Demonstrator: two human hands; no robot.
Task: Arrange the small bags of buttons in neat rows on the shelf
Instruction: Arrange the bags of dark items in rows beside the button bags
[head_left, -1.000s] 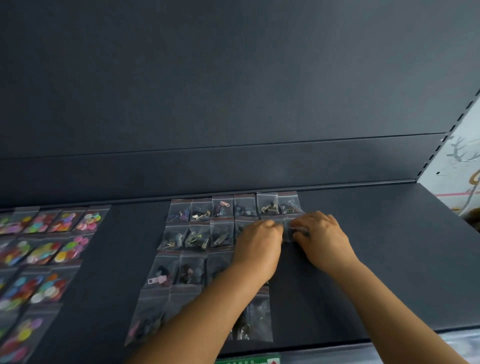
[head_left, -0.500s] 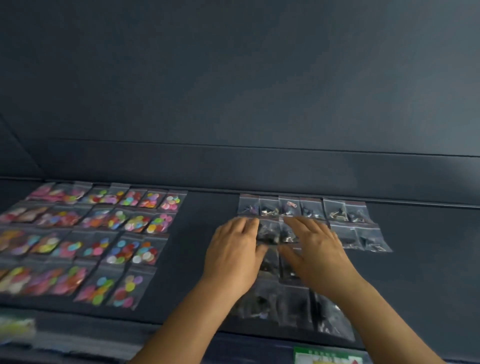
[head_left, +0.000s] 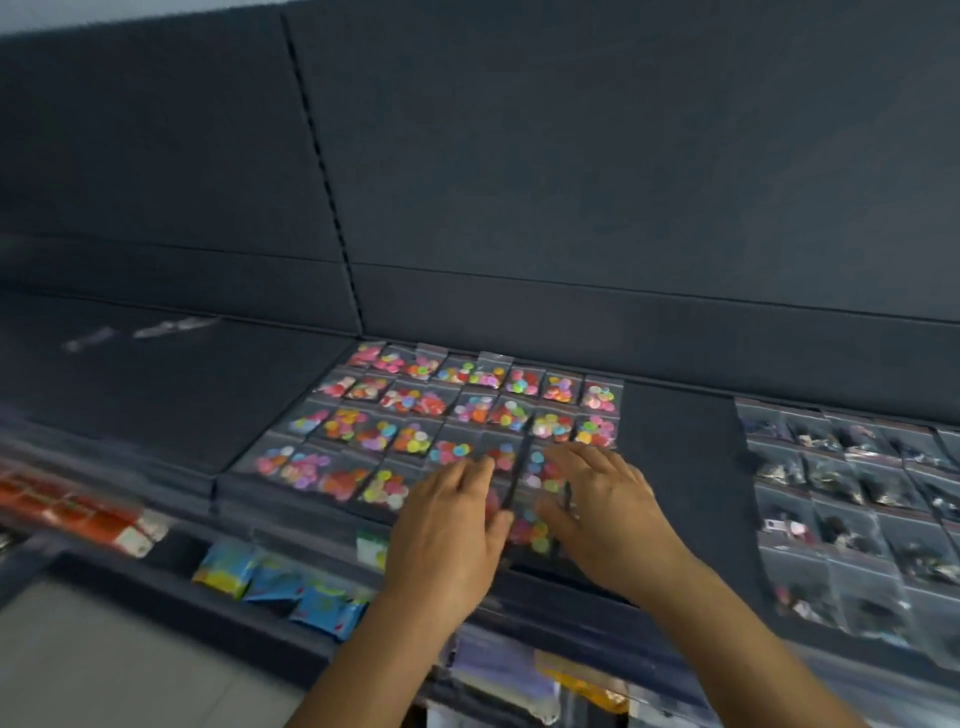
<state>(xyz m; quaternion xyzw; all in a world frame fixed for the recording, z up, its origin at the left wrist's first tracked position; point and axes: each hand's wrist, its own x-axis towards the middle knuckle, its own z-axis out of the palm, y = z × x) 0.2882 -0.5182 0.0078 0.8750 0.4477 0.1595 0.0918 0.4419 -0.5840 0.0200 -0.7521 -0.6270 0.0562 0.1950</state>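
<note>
Both hands moved from dark bags to colourful button bags (head_left: 470, 410); left hand (head_left: 452, 525) & right hand (head_left: 602, 509) flat, fingers spread.

No readable text, labels or numbers anywhere; print on packets below shelf too blurred

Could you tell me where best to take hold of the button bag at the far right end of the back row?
Probably that button bag by its clear top strip, pinched from the bare shelf on its right: it lies flat, and neighbours crowd its left and front edges.
</note>
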